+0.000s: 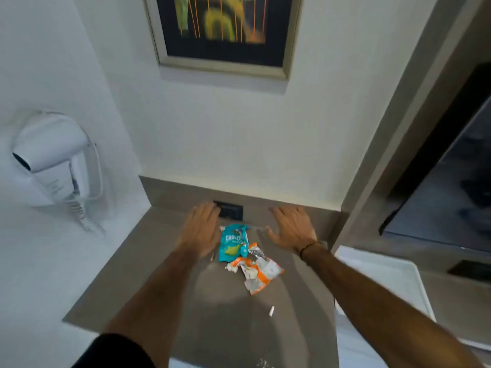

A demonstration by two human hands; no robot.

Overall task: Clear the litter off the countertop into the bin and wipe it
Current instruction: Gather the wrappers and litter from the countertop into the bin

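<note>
A teal snack wrapper (233, 243) lies on the brown countertop (148, 264) near the back wall. Touching its lower right is a crumpled orange and white wrapper (259, 270). A small white scrap (271, 311) lies nearer to me, and a thin stick-like bit (212, 257) sits left of the teal wrapper. My left hand (202, 229) hovers flat and empty just left of the teal wrapper, fingers spread. My right hand (291, 229) is held out flat and empty to the right of the wrappers, a dark band on its wrist. No bin or cloth is in view.
A dark socket plate (231, 209) sits in the backsplash between my hands. A white wall hair dryer (50, 158) with a coiled cord hangs at left. A framed picture (223, 33) is above. At right are a white tray (385, 282) and a dark screen (446, 197).
</note>
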